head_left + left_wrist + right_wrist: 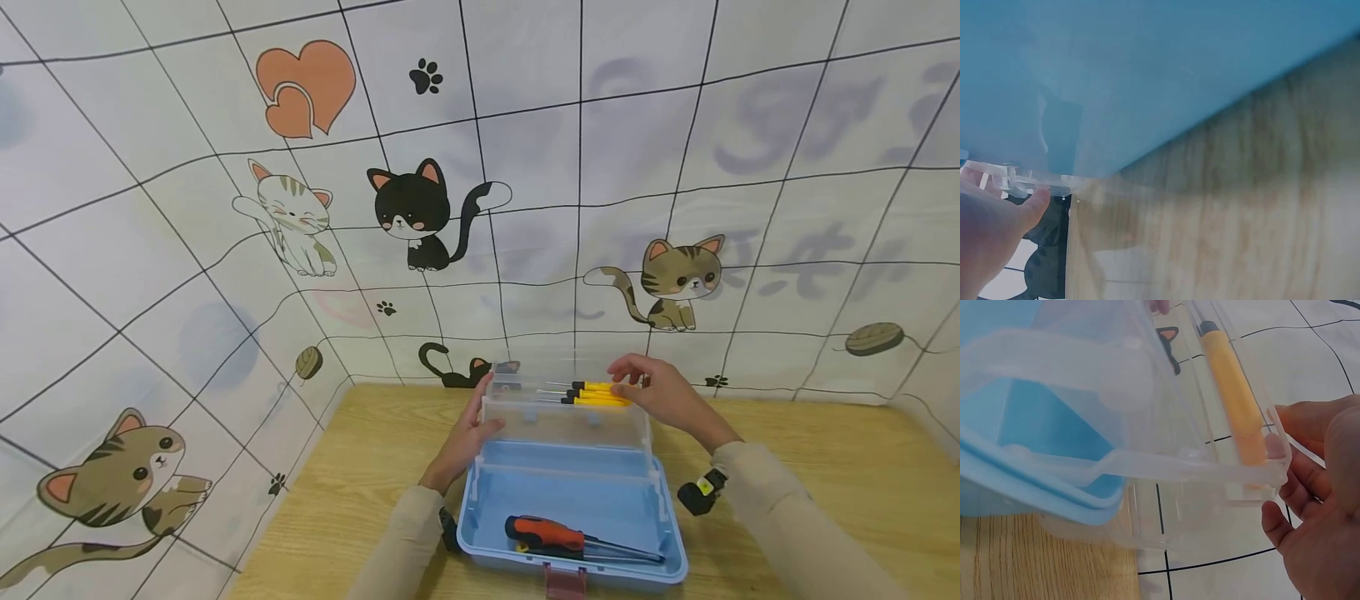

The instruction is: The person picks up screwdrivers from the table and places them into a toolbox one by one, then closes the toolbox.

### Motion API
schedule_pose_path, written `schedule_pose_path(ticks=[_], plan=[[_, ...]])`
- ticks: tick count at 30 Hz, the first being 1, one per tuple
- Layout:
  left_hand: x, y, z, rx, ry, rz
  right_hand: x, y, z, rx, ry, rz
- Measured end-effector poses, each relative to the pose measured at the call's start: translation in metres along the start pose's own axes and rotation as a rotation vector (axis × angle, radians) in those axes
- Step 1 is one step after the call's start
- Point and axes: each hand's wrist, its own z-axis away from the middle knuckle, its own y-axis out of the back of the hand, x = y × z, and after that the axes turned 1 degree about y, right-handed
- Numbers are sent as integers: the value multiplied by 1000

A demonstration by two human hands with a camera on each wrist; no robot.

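A blue toolbox [570, 492] stands open on the table, with a clear plastic tray [517, 421] raised on arms at its back. My left hand [465, 437] grips the tray's left end, thumb in front. Several small screwdrivers with yellow handles [600, 393] and dark collars lie side by side in the tray, shafts to the left. My right hand [660, 396] has its curled fingers at the tray's right end, by the handle ends. Inside the box lies an orange-and-black screwdriver [551, 532], over another long tool that is partly hidden.
A wooden table [795, 475] bears the box. Behind it rises a white grid-patterned cloth wall [525, 275] with printed cats. A mauve latch [565, 582] hangs at the box's front. Clear hinge arms [1172, 465] join the tray to the box.
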Motion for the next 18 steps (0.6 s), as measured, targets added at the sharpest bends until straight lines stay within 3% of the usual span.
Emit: schedule_pose_path(ticks=[3, 10, 18], plan=[[0, -1, 0, 17, 9, -14, 1, 2, 3, 4, 14, -17], [27, -6, 12, 17, 38, -38, 8, 5, 13, 43, 32, -97], [30, -6, 10, 39, 26, -98, 13, 4, 22, 104, -132, -243]])
